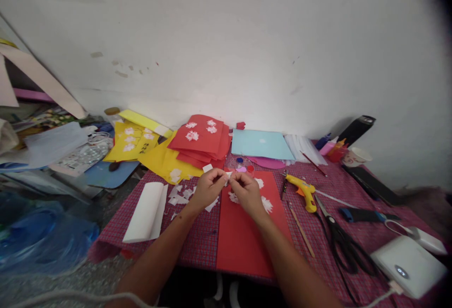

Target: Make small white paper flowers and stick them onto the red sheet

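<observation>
Mid-frame, left hand [211, 186] and right hand [248, 194] pinch a white paper bit [229, 174], probably shaping it (next bit needs steady fingers imo).

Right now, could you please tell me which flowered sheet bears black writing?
The leftmost yellow sheet: black characters stand beside its flowers; the other yellow sheet, the stack's top red sheet and the red sheet nearest you show none.

From the person's head, one view faces forward and down over the table [199, 247]
</observation>
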Demonstrator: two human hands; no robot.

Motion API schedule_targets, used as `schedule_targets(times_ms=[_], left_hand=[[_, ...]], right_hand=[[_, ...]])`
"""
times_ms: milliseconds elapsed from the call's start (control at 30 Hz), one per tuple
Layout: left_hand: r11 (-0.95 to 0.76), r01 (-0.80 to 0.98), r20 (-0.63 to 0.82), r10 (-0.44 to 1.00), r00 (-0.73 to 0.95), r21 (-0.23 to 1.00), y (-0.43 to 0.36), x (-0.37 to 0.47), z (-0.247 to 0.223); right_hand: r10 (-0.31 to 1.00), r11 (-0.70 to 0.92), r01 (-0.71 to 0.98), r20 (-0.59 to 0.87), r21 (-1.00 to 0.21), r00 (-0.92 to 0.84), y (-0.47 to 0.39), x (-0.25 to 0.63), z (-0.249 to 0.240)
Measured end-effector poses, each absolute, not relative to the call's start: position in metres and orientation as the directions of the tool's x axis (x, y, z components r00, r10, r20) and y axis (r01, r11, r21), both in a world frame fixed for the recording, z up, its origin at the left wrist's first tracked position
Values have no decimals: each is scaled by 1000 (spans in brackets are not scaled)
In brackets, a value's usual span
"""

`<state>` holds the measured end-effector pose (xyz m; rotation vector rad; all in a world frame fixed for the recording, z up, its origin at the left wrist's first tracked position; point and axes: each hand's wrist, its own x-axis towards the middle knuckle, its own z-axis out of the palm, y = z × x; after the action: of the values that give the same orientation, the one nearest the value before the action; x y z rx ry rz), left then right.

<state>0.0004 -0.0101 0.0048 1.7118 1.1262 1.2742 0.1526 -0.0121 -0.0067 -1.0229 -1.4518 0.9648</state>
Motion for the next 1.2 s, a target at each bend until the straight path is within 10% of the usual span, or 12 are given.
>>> schedule_targets(times_ms=[833,1200], left_hand=[[-427,344,412,903,120,836,-12,3,7],[-281,82,279,960,31,956,-4,2,-4]], right_hand=[[971,240,38,238,-970,-33,-13,153,-2],[981,192,-66,194,-979,-21,-9,156,-6]])
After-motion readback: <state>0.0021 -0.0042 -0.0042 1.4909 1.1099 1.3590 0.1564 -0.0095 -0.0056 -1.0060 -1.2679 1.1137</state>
